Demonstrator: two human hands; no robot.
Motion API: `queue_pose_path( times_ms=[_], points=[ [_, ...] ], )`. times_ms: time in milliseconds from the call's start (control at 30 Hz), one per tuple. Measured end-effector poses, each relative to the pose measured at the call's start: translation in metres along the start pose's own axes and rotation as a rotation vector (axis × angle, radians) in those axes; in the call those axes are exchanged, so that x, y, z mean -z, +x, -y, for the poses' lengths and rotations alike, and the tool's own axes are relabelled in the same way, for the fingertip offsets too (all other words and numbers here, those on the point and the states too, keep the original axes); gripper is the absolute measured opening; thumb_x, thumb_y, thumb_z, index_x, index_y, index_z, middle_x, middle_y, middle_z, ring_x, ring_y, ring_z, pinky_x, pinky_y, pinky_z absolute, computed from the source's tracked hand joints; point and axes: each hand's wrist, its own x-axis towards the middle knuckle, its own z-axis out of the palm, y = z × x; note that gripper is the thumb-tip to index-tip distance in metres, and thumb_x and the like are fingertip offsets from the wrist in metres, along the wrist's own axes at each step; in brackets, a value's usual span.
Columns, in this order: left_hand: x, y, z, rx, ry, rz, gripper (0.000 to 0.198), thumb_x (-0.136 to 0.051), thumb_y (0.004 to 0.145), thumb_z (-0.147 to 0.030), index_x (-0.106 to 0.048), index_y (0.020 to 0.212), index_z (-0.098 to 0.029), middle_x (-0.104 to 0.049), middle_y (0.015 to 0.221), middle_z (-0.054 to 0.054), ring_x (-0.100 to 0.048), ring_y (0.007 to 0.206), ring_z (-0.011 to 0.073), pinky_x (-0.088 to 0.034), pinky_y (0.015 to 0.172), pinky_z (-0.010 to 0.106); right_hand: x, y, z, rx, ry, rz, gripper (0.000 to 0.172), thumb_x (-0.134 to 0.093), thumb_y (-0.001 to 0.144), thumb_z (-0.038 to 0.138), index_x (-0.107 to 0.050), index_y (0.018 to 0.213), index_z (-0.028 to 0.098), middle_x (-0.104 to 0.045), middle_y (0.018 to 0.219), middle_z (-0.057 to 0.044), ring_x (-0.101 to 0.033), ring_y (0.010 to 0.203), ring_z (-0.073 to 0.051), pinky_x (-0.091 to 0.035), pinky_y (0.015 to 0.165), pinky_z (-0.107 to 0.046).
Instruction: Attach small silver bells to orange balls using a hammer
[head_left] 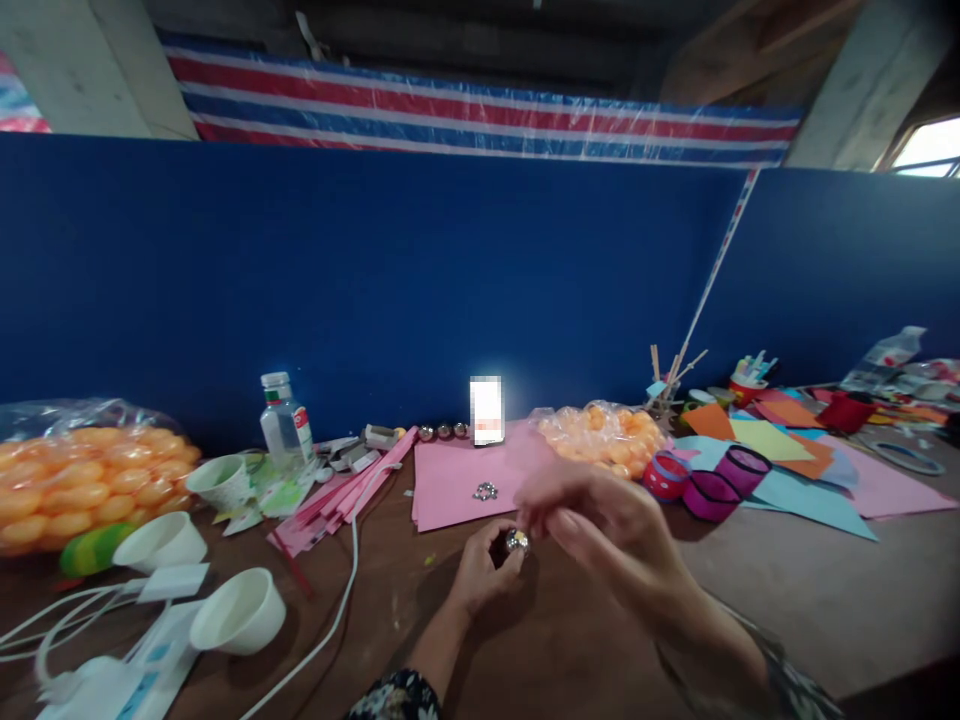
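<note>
Just in front of the pink paper (442, 490) on the desk (570, 650), the left hand (481, 575) grips a silver ball (517, 543). The right hand (611, 520), fingers curled, is near the paper's front right corner; whether it grips anything I cannot tell. Small metal beads (491, 490) lie on the paper; a bag of orange balls (600, 440) rests by its right side.
</note>
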Motion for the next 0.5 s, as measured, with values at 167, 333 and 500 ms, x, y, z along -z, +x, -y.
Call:
queue_pose_path(
  times_ms=[167, 333, 500],
  points=[
    [0.001, -0.001, 0.005, -0.076, 0.002, 0.067, 0.024, -0.053, 0.071, -0.023, -0.059, 0.092, -0.013, -0.060, 0.077, 0.004, -0.053, 0.068, 0.0133, -0.042, 0.062, 0.023, -0.002, 0.040, -0.081, -0.168, -0.547, -0.021, 0.017, -0.045, 0.085, 0.025, -0.059, 0.091, 0.017, -0.064, 0.087, -0.003, -0.057, 0.079, -0.013, -0.041, 0.071, -0.024],
    [0.003, 0.001, 0.004, -0.126, -0.021, 0.088, 0.027, -0.057, 0.070, -0.025, -0.059, 0.094, -0.012, -0.062, 0.085, 0.007, -0.056, 0.079, 0.0178, -0.043, 0.073, 0.026, -0.023, 0.047, -0.147, -0.302, -0.890, 0.267, 0.022, -0.042, 0.086, 0.023, -0.063, 0.085, 0.016, -0.066, 0.085, -0.007, -0.059, 0.080, -0.017, -0.039, 0.070, -0.024],
    [0.001, 0.001, -0.003, -0.162, -0.026, 0.079, 0.024, -0.050, 0.075, -0.022, -0.060, 0.095, -0.013, -0.064, 0.090, 0.007, -0.056, 0.084, 0.0178, -0.042, 0.079, 0.028, -0.042, 0.049, -0.178, -0.319, -0.963, 0.357, 0.021, -0.042, 0.084, 0.015, -0.063, 0.088, 0.015, -0.065, 0.092, -0.010, -0.057, 0.091, -0.018, -0.038, 0.077, -0.024]
  ],
)
